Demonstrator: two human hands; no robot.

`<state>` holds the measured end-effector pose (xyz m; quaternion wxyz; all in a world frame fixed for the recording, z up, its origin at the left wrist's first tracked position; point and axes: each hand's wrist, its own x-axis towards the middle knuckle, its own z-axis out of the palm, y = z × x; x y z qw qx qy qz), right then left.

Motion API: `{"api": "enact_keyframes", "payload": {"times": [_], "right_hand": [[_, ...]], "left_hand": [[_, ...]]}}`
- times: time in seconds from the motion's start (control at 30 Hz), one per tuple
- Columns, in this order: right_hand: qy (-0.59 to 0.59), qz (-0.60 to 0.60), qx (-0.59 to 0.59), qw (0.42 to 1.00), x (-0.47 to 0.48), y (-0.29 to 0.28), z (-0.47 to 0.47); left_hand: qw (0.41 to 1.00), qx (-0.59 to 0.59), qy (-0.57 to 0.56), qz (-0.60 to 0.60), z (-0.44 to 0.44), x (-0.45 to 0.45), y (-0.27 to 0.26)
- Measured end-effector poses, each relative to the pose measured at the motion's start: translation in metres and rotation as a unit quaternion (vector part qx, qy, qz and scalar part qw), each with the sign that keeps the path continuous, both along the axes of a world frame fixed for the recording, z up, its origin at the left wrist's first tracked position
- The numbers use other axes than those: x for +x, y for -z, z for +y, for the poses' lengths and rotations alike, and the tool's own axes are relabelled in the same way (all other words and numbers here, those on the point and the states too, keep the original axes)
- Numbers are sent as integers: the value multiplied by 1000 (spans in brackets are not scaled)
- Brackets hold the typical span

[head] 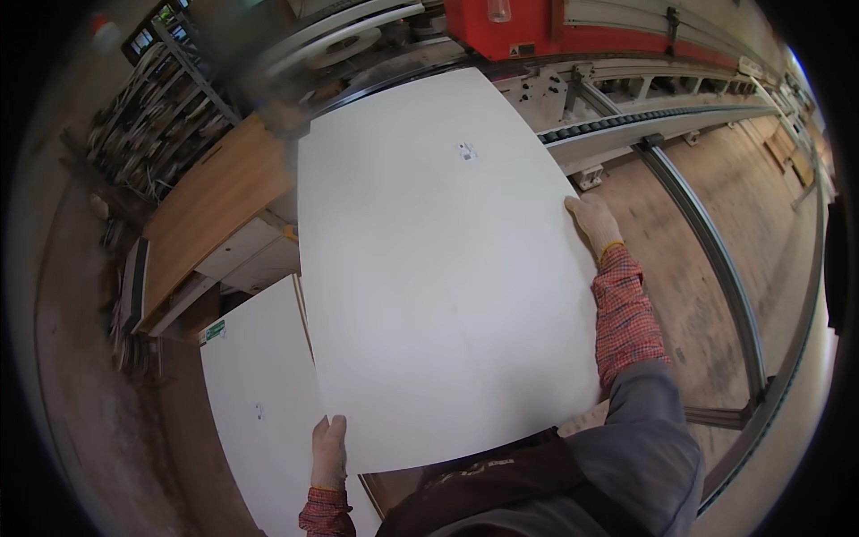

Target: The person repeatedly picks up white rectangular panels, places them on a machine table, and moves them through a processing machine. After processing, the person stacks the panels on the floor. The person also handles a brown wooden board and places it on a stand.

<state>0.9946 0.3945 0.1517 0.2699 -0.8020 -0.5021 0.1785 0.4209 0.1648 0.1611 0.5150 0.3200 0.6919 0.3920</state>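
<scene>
A large white board [436, 268] fills the middle of the view, its far end over the edge of a machine. A small printed sticker [467, 152] is on its upper face. My left hand [329, 451], in a pale knit glove, grips the near left edge with the thumb on top. My right hand [597, 220], gloved the same way, grips the right edge farther along. The fingers of both hands are partly hidden beneath the board. To the left and lower lies a second white board [262, 396], partly covered by the one I hold.
The machine's red housing [503, 30] rises beyond the board. A roller track [658, 121] runs to the right, with a metal support rail [711, 262] curving across the floor. Left stands a wood-grain panel [218, 215]; behind it is a rack of strips [158, 114].
</scene>
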Motion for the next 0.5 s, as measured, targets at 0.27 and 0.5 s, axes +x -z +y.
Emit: {"api": "enact_keyframes", "payload": {"times": [0.27, 0.5], "right_hand": [[88, -69, 120, 986, -6, -41, -13], [278, 146, 278, 908, -127, 35, -299]], "left_hand": [[999, -14, 20, -49, 28, 39, -9], [978, 5, 14, -208, 42, 68, -7]]}}
